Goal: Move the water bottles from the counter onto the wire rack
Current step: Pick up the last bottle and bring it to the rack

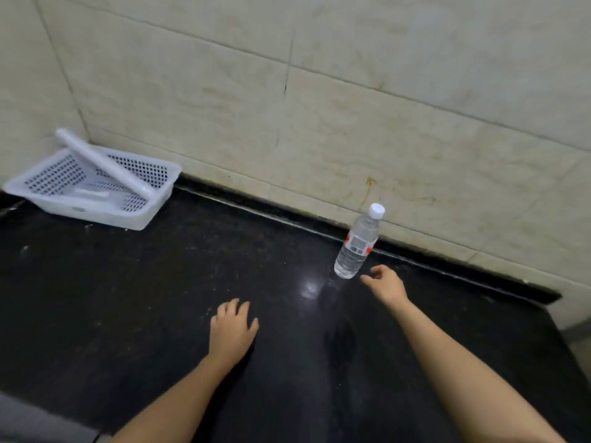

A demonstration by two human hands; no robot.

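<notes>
Reach step: your right hand [385,282] is open and empty just short of the upright water bottle [357,243], left hand [233,327] open, idle; next, close around its body just ahead.

Counter [160,298] bare between basket [96,190] and bottle [357,243]; wall [319,107] close behind bottle.

The counter [160,298] is dark polished stone, glossy enough to throw a bright glare at its centre, with fine pale speckling. At 2 o'clock stands a water bottle [356,247] of clear, smooth plastic with a white cap and paper-like label. At 10 o'clock a basket [128,215] is white perforated plastic, matt. The wall tiles [351,123] look smooth, cream, faintly veined
</notes>
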